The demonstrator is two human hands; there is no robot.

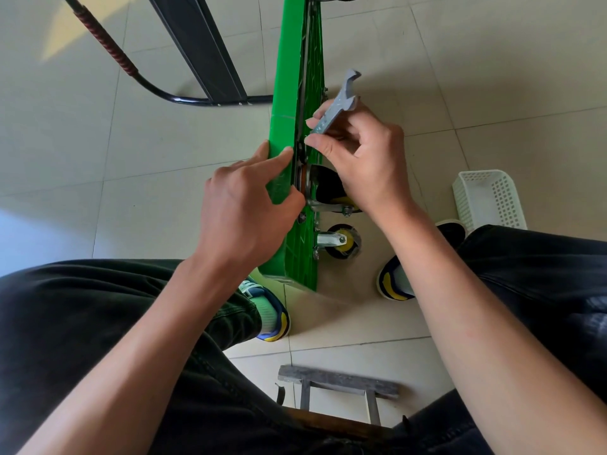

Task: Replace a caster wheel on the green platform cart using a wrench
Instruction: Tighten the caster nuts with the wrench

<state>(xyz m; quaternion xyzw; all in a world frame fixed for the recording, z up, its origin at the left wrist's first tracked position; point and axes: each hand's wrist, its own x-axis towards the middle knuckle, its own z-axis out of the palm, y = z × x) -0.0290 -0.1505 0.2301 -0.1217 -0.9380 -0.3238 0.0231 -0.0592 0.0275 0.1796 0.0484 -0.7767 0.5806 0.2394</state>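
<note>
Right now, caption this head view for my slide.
Right hand holds a wrench at the upended green cart; left hand steadies its edge.

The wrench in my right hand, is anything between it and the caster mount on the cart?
Nothing separate shows in the way. The right hand grips the wrench right beside the cart, just above the caster. Only that hand's own fingers lie between them, hiding the bolt.
</note>
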